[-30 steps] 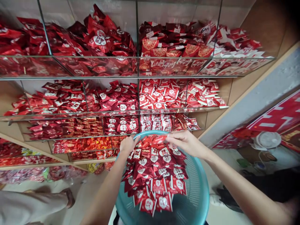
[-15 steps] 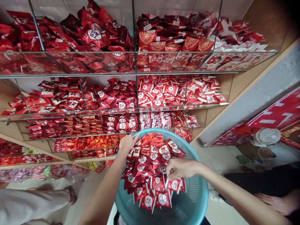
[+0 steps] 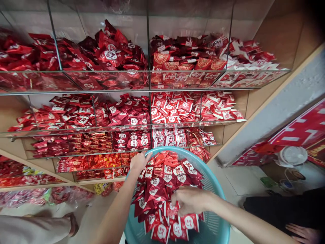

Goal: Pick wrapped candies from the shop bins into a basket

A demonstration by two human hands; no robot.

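A teal plastic basket (image 3: 212, 184) is held up in front of me, filled with a pile of small red candy packets (image 3: 162, 179). My left hand (image 3: 139, 162) grips the basket's far rim at the upper left, fingers curled over the edge. My right hand (image 3: 189, 200) lies on the packets near the front of the pile, fingers bent and closed on a few red packets (image 3: 189, 222).
Glass shelf bins (image 3: 149, 81) packed with red packets rise in several tiers ahead. A wooden side panel (image 3: 281, 64) and a grey wall stand to the right. Another person's foot (image 3: 72, 223) is at lower left, and another person's hand (image 3: 304, 234) at lower right.
My right hand came from the far rim of the basket down to the near part of the pile and closed on packets. The left hand stayed on the rim.
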